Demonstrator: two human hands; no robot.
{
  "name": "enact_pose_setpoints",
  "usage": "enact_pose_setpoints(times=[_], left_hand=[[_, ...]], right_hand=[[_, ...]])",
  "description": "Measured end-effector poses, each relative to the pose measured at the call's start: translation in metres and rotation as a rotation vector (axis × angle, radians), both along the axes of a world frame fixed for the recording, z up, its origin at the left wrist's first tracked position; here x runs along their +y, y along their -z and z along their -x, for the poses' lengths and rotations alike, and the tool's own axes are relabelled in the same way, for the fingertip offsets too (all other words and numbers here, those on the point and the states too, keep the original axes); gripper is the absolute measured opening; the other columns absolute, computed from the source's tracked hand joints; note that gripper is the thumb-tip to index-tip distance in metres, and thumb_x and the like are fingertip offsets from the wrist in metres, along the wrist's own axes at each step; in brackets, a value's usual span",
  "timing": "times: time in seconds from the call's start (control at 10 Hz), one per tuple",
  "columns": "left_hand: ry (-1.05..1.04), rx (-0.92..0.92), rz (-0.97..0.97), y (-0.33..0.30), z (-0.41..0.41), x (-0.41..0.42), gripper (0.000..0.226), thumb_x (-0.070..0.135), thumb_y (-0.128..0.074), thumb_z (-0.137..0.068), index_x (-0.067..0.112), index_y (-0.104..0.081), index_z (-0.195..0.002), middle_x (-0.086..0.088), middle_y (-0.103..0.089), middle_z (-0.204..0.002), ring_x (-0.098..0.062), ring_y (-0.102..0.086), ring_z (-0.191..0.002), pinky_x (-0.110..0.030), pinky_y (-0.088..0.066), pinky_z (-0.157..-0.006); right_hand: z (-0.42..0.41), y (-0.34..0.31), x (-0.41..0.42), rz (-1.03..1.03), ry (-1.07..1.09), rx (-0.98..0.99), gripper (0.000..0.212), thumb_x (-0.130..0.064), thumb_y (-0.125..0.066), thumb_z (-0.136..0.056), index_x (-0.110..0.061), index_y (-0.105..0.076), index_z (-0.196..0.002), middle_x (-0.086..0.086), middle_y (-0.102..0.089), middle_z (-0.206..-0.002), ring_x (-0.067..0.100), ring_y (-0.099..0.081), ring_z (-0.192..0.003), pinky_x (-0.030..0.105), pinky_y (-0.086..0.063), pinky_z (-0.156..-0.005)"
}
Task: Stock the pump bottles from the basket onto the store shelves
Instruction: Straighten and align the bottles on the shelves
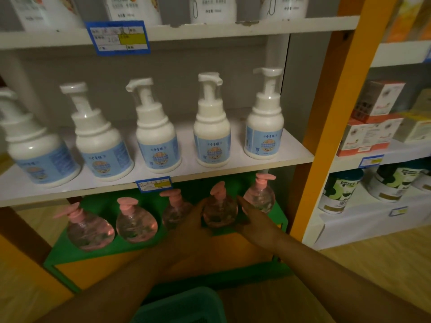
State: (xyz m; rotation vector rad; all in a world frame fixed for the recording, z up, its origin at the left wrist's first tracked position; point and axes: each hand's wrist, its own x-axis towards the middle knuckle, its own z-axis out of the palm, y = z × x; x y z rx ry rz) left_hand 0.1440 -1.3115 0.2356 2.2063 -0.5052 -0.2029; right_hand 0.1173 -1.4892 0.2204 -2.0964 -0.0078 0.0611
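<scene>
Several clear round pump bottles with pink pumps stand in a row on the green bottom shelf (70, 255). My left hand (192, 221) and my right hand (250, 217) cup one of them, the fourth pink pump bottle (220, 209), from both sides as it rests on the shelf. Its neighbours are a pink pump bottle (175, 213) on the left and another pink pump bottle (260, 197) at the right end. The teal basket (184, 306) sits at the bottom edge below my arms; its inside is hidden.
Above, a white shelf (233, 169) carries several white foam-pump bottles with blue labels, such as one white bottle (212, 134). An orange upright (326, 127) bounds the bay on the right. Boxes (373, 127) and cans (340, 190) fill the neighbouring shelves.
</scene>
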Motion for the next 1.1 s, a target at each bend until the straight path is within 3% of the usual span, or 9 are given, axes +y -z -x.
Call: enact_pose_setpoints(times=[0.1,0.3,0.4,0.5,0.6,0.7,0.9,1.0,1.1], left_hand=[[-0.015,-0.014,0.088,-0.013,0.002,0.006,0.052,-0.003,-0.053,-0.086,0.022,-0.044,-0.131,0.009,-0.049,-0.121,-0.013,-0.053,-0.109,-0.016,-0.051,-0.075],[0.084,0.038,-0.030,-0.045,0.015,0.015,0.039,0.003,-0.051,-0.089,0.033,-0.055,-0.113,0.011,-0.061,-0.116,-0.006,-0.061,-0.103,-0.029,-0.054,-0.089],[0.107,0.021,-0.023,-0.065,0.027,0.001,0.042,0.008,-0.050,-0.090,0.047,-0.053,-0.104,0.020,-0.061,-0.110,0.003,-0.060,-0.098,-0.019,-0.052,-0.083],[0.103,0.057,0.112,-0.102,0.036,-0.017,0.030,0.004,-0.049,-0.092,0.030,-0.059,-0.103,0.008,-0.067,-0.099,0.003,-0.066,-0.084,-0.013,-0.053,-0.067],[0.131,-0.096,0.141,-0.150,0.039,-0.037,0.029,0.007,-0.047,-0.092,0.027,-0.061,-0.108,0.010,-0.065,-0.108,-0.002,-0.062,-0.098,-0.013,-0.052,-0.082],[0.163,-0.231,0.205,-0.202,0.033,-0.056,0.031,0.004,-0.046,-0.092,0.028,-0.060,-0.107,0.014,-0.064,-0.109,-0.003,-0.061,-0.101,-0.009,-0.048,-0.084],[0.129,-0.407,0.298,-0.299,0.017,-0.087,0.032,0.015,-0.048,-0.093,0.024,-0.053,-0.124,0.005,-0.056,-0.130,-0.007,-0.052,-0.117,-0.019,-0.040,-0.092],[0.155,-0.450,0.131,-0.322,0.014,-0.096,0.059,0.014,-0.054,-0.089,0.018,-0.027,-0.142,0.005,-0.041,-0.141,-0.010,-0.041,-0.125,-0.019,-0.032,-0.095],[0.155,-0.443,0.020,-0.328,0.010,-0.099,0.064,0.007,-0.055,-0.088,0.015,-0.022,-0.142,0.007,-0.040,-0.129,-0.009,-0.039,-0.118,-0.006,-0.029,-0.088]], right_hand=[[0.008,-0.023,-0.011,0.043,0.081,-0.060,0.043,-0.012,-0.058,-0.090,-0.026,-0.044,-0.128,-0.018,-0.046,-0.101,0.003,-0.052,-0.094,0.011,-0.046,-0.071],[0.023,-0.054,-0.038,0.104,0.103,-0.109,0.027,-0.018,-0.056,-0.092,-0.022,-0.062,-0.119,-0.009,-0.067,-0.109,-0.002,-0.063,-0.094,0.010,-0.049,-0.072],[0.034,-0.070,-0.046,0.100,0.120,-0.137,0.023,-0.020,-0.056,-0.092,-0.032,-0.063,-0.109,-0.012,-0.068,-0.108,-0.002,-0.063,-0.097,0.013,-0.052,-0.078],[0.038,-0.094,-0.053,0.065,0.141,-0.152,0.023,-0.021,-0.056,-0.092,-0.042,-0.062,-0.100,-0.014,-0.067,-0.109,0.000,-0.061,-0.104,0.020,-0.052,-0.088],[0.041,-0.134,-0.060,0.013,0.156,-0.226,0.018,-0.025,-0.058,-0.090,-0.036,-0.065,-0.102,-0.016,-0.066,-0.108,-0.001,-0.060,-0.103,0.017,-0.051,-0.087],[0.045,-0.190,-0.067,-0.023,0.152,-0.335,0.016,-0.023,-0.057,-0.091,-0.035,-0.063,-0.100,-0.011,-0.068,-0.103,0.001,-0.064,-0.091,0.017,-0.052,-0.076],[0.032,-0.285,-0.082,-0.057,0.249,-0.575,0.017,-0.026,-0.055,-0.093,-0.027,-0.064,-0.107,-0.006,-0.068,-0.100,0.008,-0.065,-0.091,0.028,-0.055,-0.082],[0.021,-0.310,-0.082,-0.058,0.298,-0.646,0.031,-0.026,-0.054,-0.094,-0.023,-0.055,-0.125,-0.002,-0.061,-0.120,0.010,-0.058,-0.105,0.022,-0.052,-0.081],[0.012,-0.319,-0.078,0.002,0.297,-0.641,0.049,-0.021,-0.055,-0.093,-0.021,-0.040,-0.139,0.000,-0.050,-0.137,0.016,-0.051,-0.119,0.023,-0.045,-0.086]])
